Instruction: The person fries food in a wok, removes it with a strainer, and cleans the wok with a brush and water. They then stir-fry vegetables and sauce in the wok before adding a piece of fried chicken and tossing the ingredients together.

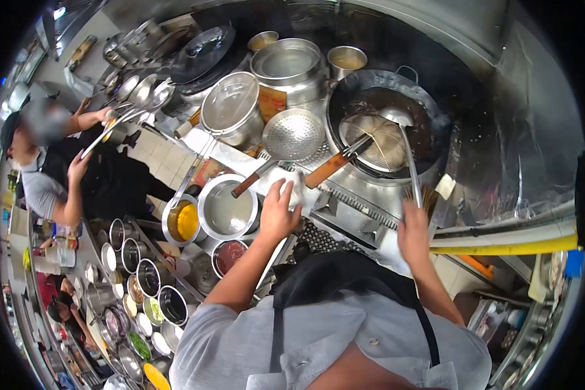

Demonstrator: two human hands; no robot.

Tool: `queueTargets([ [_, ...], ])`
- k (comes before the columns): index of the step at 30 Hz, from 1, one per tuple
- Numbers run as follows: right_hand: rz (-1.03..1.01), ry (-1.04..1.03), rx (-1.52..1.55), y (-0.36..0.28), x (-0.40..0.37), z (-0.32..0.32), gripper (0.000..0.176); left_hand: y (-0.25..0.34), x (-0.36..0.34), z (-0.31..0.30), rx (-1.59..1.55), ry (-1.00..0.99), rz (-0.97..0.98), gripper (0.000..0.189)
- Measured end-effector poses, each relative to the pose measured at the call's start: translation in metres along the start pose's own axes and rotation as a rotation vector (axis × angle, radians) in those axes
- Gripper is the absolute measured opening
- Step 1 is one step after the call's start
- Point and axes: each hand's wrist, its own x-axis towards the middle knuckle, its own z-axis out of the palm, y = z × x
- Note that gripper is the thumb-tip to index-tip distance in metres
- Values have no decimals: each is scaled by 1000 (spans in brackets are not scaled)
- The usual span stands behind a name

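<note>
My right hand [414,231] grips the long metal handle of a ladle [406,140] whose bowl rests in the black wok [429,110]. A wire skimmer [374,140] with a wooden handle also lies in the wok. My left hand [278,211] presses on a white cloth [299,185] at the stove's front edge, close to the wooden handle of a perforated strainer [294,133].
A steel pot [286,65] and small sauce tins stand behind the wok. Bowls of oil and liquid [205,211] sit left of my left hand. Several seasoning containers [143,279] line the counter. Another cook [52,169] works a second wok at the left.
</note>
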Motion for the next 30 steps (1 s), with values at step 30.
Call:
queueTargets([
  [30,213,74,20,-2,0,-4,51,-3,9,-1,-24,67,-98,62],
])
